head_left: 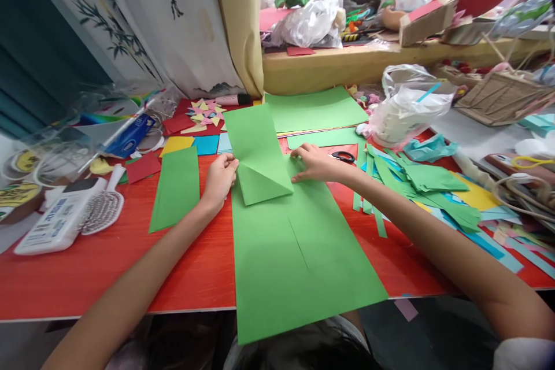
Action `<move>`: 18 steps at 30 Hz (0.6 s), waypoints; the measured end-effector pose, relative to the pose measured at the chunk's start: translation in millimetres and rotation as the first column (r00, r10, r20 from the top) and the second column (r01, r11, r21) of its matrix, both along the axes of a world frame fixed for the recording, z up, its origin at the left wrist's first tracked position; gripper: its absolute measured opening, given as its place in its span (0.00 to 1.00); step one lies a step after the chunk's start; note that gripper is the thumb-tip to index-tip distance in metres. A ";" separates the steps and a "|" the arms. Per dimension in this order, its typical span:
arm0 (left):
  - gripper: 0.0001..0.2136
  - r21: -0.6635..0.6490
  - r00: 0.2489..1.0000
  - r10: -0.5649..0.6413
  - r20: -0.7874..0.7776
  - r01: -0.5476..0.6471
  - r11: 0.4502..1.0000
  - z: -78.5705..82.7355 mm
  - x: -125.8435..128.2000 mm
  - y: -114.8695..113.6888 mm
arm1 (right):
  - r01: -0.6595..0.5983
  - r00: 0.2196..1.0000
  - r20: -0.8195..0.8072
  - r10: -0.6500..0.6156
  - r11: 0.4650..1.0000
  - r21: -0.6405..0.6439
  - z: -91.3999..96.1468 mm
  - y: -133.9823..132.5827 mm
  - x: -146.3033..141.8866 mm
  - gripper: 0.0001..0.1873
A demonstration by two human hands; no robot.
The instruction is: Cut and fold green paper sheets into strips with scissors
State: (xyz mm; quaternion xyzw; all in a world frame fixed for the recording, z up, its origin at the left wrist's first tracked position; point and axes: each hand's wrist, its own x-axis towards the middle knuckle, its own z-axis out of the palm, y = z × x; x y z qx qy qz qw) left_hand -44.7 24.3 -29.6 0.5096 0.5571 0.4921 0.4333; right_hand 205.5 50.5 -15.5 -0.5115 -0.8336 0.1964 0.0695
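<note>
A large green paper sheet [295, 266] lies on the red table [108, 272], its near end hanging over the front edge. Its far part is folded up and back, forming a triangular flap [264, 182]. My left hand [220, 178] pinches the sheet's left edge at the fold, fingers curled. My right hand [314, 163] presses the fold's right end with fingers bent down on the paper. Black-handled scissors [344, 156] lie just beyond my right hand.
A narrower green strip [176, 188] lies to the left. Green and blue paper offcuts [425, 191] pile at the right. More green sheets [314, 108] lie behind. A hairbrush [102, 211], white device [60, 222], tape rolls and plastic bags crowd the edges.
</note>
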 end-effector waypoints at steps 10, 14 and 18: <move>0.01 -0.015 1.000 -0.010 -0.008 0.010 1.000 0.3 4.2 -1.5 | -0.028 0.999 -0.036 0.025 0.997 -0.077 1.0 3.3 0.4 0.16; 0.01 -0.014 0.999 -0.030 -0.016 0.030 0.999 -1.8 4.4 -1.4 | -0.021 0.998 -0.055 0.021 1.000 -0.001 3.5 0.2 -0.1 0.25; 0.02 -0.006 0.999 -0.040 -0.031 0.040 0.999 -3.9 6.3 -2.4 | -0.027 0.994 -0.105 0.024 0.999 -0.024 1.0 3.4 4.1 0.28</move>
